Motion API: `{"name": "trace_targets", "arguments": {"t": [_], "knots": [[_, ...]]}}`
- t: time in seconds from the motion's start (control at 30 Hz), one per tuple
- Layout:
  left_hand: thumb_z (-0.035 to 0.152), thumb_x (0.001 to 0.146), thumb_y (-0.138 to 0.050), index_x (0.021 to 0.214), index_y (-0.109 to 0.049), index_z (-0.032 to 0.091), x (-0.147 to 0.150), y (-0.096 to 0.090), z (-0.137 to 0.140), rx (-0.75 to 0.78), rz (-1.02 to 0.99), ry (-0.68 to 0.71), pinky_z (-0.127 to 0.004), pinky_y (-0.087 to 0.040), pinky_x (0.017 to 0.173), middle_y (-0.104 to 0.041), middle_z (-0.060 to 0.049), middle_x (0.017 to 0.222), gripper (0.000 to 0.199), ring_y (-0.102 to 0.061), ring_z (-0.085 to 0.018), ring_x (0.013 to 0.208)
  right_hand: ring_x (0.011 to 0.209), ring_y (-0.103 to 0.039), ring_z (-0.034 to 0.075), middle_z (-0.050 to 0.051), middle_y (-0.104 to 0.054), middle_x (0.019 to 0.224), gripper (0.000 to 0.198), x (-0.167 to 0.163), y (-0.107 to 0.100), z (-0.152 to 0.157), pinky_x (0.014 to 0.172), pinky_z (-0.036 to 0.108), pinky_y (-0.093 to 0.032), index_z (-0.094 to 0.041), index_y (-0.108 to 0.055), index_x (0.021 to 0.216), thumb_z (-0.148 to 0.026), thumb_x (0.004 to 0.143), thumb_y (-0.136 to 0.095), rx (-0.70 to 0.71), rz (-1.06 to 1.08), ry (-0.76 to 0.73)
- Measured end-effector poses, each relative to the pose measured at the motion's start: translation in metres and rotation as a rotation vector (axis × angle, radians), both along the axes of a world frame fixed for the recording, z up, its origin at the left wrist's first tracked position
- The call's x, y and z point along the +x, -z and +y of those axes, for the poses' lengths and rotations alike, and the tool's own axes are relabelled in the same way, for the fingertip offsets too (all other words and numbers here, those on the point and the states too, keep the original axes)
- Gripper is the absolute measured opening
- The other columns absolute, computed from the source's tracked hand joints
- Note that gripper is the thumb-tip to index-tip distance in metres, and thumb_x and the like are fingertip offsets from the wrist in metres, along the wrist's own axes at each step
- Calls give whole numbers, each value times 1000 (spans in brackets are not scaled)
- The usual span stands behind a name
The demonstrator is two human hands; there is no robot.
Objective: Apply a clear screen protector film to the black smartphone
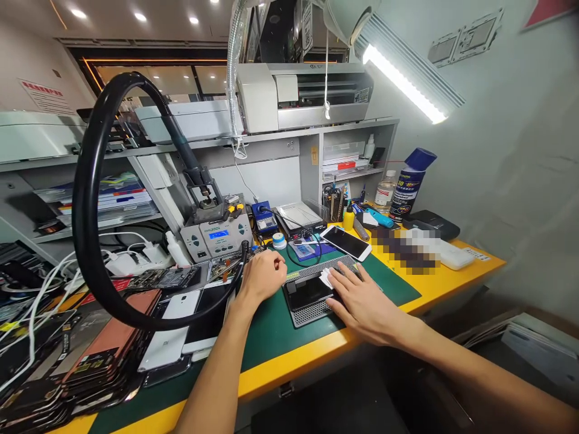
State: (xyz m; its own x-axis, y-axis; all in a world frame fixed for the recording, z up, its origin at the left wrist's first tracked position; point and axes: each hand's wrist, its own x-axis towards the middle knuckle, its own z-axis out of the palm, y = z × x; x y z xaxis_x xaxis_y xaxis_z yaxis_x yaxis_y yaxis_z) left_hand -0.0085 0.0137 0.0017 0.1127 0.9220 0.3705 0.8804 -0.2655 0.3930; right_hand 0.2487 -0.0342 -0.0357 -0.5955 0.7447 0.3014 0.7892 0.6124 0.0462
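Observation:
A black phone [310, 292] lies screen up on a grey perforated pad [312, 314]. My right hand [359, 295] rests over the pad's right side, its fingers pressing a small white wipe [326, 278] against the phone's glass. To the left of the pad, my left hand [265, 274] hovers or rests with its fingers curled in. The inside of that hand is turned away, so I cannot see whether it holds anything. Under the pad is a green mat [266, 343]. Behind it lies a white-framed phone [347, 242].
A thick black hose [93, 199] arches over the left side from the soldering station [219, 235]. Stacked phone parts [104, 355] and a white phone [169, 325] crowd the left. A spray can [407, 190], a yellow bottle [348, 218] and a black box [432, 224] stand at the right back.

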Motion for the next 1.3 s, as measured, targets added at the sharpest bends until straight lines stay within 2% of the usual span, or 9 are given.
{"name": "trace_targets", "arguments": {"t": [0.1,0.27,0.37,0.43,0.67,0.77,0.93,1.13,1.3], "knots": [[21,82,-52,82,-73,22,-1,0,1,6,4,-11,-29,-47,70,-75,-4,89,21,-68,-22,81,145,-33,42,15,-44,155,57,-19,0,-1,112,70,-27,-14,-44,150,-46,105,-29,-44,23,-42],[22,84,-51,83,-73,22,-4,4,4,13,20,-12,-29,-48,75,-75,-4,90,22,-68,-21,82,148,-27,40,13,-41,157,59,-60,2,-9,115,69,-22,-15,-42,152,-48,104,-28,-119,98,-107],[21,84,-50,84,-73,22,-6,7,6,14,31,-9,-29,-49,78,-76,-4,92,23,-69,-21,84,149,-26,37,12,-41,157,61,-70,1,-14,118,66,-19,-17,-41,152,-51,104,-26,-156,136,-166],[21,83,-50,83,-73,22,-8,8,8,14,36,-9,-29,-49,78,-76,-4,92,23,-69,-21,84,149,-25,37,11,-42,157,60,-63,0,-13,118,67,-17,-17,-41,152,-51,105,-24,-165,146,-147],[22,82,-51,82,-72,23,-9,11,10,-3,41,-22,-29,-48,74,-75,-2,89,21,-68,-21,80,148,-25,40,11,-40,158,60,-18,-1,9,117,69,-16,-13,-43,151,-46,105,-23,-155,110,88],[23,82,-51,82,-72,24,-8,12,10,-6,53,-31,-29,-48,74,-75,-1,90,22,-69,-21,82,149,-23,39,10,-40,158,61,-24,0,0,118,69,-17,-13,-43,151,-47,105,-23,-154,134,81],[23,83,-50,82,-72,24,-7,13,10,-9,78,-35,-28,-47,73,-75,-1,90,22,-69,-20,81,150,-24,36,6,-41,158,59,-39,1,-11,118,67,-17,-19,-42,152,-50,105,-24,-177,177,-25],[23,83,-49,81,-71,25,-8,14,10,-19,97,-43,-28,-46,69,-75,-1,91,22,-68,-20,79,148,-27,39,9,-43,156,59,-16,-1,10,116,71,-16,-15,-46,150,-47,106,-24,-149,170,109],[23,83,-48,81,-70,24,-6,13,9,-24,103,-45,-28,-45,69,-75,0,91,22,-68,-19,80,148,-28,38,9,-43,156,58,-3,4,-12,118,69,-15,-16,-47,149,-48,105,-26,-125,159,113]]}}
